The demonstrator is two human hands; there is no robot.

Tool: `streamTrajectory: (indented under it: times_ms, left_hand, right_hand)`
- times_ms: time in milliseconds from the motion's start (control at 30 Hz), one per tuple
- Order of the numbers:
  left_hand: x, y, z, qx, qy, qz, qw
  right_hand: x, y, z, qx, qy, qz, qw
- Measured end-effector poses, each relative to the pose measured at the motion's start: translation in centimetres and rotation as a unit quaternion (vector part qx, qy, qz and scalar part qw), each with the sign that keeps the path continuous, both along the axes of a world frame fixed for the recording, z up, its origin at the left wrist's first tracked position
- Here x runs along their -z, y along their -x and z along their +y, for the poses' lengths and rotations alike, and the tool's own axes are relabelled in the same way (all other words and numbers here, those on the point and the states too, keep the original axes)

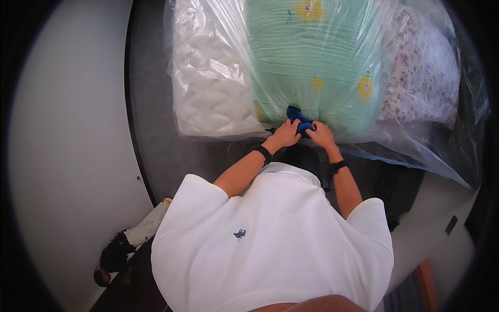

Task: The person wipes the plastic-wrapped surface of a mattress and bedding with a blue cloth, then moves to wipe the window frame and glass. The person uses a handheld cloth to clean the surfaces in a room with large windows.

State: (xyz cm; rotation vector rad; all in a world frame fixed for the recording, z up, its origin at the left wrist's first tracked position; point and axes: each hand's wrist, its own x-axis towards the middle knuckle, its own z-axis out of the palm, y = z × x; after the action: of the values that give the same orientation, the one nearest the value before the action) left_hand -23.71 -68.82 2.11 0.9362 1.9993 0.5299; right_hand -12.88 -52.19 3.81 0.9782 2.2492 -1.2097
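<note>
My left hand and my right hand are close together at the near edge of a plastic-covered pile of bedding. Between them they grip a dark blue piece of soft fabric, folded or bunched; its exact kind is hard to make out. The fingers of both hands are closed on it. Just beyond the fabric lies a light green quilt with yellow flowers. Left of the quilt is a white quilted pad. To its right sits a bundle with small purple flowers.
Clear plastic sheeting drapes over the bedding and hangs down at the right. A pale wall rises on the left beside the grey floor. Another person is at the lower left. An orange-edged item is at the lower right.
</note>
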Motion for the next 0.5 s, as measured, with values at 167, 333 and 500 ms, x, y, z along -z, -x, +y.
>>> streamTrajectory:
  times_ms: [167,333,500]
  left_hand:
    - [3.7,-2.7,0.4,0.134,-0.015,-0.085,0.987]
    - [3.1,-3.2,3.3,0.066,-0.068,-0.16,0.983]
    - [1.4,-0.9,-1.3,0.057,-0.005,-0.205,0.977]
  right_hand:
    - [0.4,-7.5,-1.2,0.105,-0.073,-0.007,0.992]
    - [-1.9,-9.2,-2.6,0.219,-0.137,0.093,0.962]
    - [-0.1,-2.9,-5.4,0.175,-0.172,0.152,0.957]
